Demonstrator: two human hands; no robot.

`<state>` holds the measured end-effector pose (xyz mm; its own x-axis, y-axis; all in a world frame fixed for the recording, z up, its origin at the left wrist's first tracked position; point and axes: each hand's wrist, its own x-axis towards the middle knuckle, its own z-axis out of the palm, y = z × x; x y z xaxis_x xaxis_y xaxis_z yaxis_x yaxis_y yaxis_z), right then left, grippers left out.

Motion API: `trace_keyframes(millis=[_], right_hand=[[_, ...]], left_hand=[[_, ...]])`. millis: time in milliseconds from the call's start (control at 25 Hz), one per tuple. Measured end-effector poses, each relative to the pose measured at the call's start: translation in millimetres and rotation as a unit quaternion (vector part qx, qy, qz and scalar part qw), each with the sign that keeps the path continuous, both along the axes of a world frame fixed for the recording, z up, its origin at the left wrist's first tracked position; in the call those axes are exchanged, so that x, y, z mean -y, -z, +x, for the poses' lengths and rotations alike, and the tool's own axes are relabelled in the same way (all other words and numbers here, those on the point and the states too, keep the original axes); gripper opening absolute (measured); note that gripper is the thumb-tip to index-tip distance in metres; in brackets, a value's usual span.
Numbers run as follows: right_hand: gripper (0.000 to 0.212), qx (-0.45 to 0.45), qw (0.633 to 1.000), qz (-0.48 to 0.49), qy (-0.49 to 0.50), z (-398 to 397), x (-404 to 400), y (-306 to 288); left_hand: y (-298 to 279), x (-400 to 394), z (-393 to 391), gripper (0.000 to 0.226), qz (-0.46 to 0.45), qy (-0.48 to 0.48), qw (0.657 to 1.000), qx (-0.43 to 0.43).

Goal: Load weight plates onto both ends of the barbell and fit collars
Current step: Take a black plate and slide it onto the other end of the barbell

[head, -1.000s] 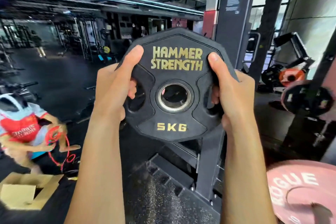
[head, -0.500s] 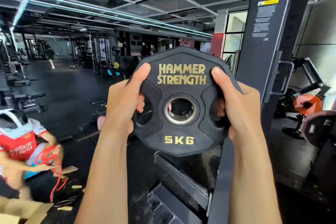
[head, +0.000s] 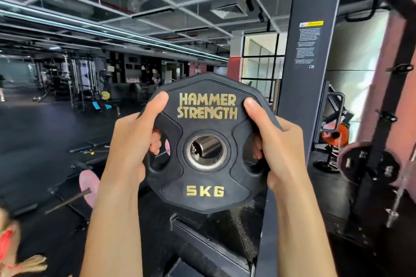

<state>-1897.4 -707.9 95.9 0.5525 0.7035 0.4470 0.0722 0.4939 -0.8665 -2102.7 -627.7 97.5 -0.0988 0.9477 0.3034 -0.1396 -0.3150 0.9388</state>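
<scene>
Fingers point(head: 155, 141) of my left hand point(head: 132, 141) curl through the left grip slot of the plate point(head: 207, 191), thumb laid flat across its face up toward the top edge. Right hand point(head: 279, 148) mirrors it: fingers hooked through the right slot, thumb pressed beside the gold lettering. Both hands clamp the plate, one on each side, so it sits upright between them, face toward me, "5KG" at the bottom. Through its centre hole I see the steel end of a bar sleeve point(head: 208, 147), roughly lined up with the hole; can't tell if the sleeve has entered the hole or sits just behind it. Dark rack post point(head: 301, 96) stands just right of the plate, behind my right hand. Further right, another black plate point(head: 358, 159) hangs on the rack, blurred. Pink plate point(head: 89, 183) on the floor lower left, with a thin bar point(head: 67, 201) across it.
</scene>
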Motion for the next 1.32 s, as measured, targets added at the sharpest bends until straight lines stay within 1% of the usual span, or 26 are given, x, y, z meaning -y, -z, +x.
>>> trace_keyframes(millis=[160,320,400,520,560,680,920,960,1040,1120,1200,1280,1320], right_hand=[[0.063,-0.007,0.999,-0.014,0.039,-31,-21,4],[0.065,-0.004,0.997,-0.011,0.077,-57,-32,13],[0.072,-0.002,0.994,-0.014,0.108,-66,-34,18],[0.085,0.0,0.988,-0.009,0.157,-72,-33,21],[0.088,0.003,0.985,-0.008,0.171,-73,-30,21],[0.093,0.008,0.979,-0.004,0.205,-75,-25,20],[0.091,0.001,0.971,-0.01,0.241,-73,-22,19],[0.089,0.001,0.969,-0.015,0.245,-71,-21,19],[0.078,0.003,0.969,-0.022,0.246,-67,-19,23],[0.073,0.005,0.969,-0.011,0.245,-66,-17,27],[0.082,0.005,0.969,-0.004,0.248,-67,-19,28],[0.09,0.006,0.968,-0.003,0.252,-67,-23,26],[0.09,0.006,0.967,-0.003,0.256,-66,-25,25]], left_hand=[[1,-27,-25,0.066,-0.004,0.037,0.999,-0.001],[9,-58,-42,0.069,-0.002,0.068,0.997,-0.021],[14,-70,-45,0.069,-0.013,0.094,0.995,-0.031],[16,-83,-41,0.081,-0.03,0.133,0.99,-0.038],[16,-85,-39,0.082,-0.031,0.143,0.988,-0.043],[16,-91,-31,0.07,-0.018,0.176,0.983,-0.042],[15,-92,-24,0.065,-0.015,0.217,0.976,-0.035],[16,-89,-21,0.064,-0.011,0.217,0.975,-0.035],[19,-85,-17,0.065,0.005,0.214,0.976,-0.03],[21,-85,-14,0.071,0.023,0.215,0.976,-0.023],[22,-88,-14,0.073,0.019,0.223,0.974,-0.025],[19,-93,-14,0.062,0.005,0.242,0.97,-0.02],[19,-96,-12,0.058,0.002,0.245,0.969,-0.018]])
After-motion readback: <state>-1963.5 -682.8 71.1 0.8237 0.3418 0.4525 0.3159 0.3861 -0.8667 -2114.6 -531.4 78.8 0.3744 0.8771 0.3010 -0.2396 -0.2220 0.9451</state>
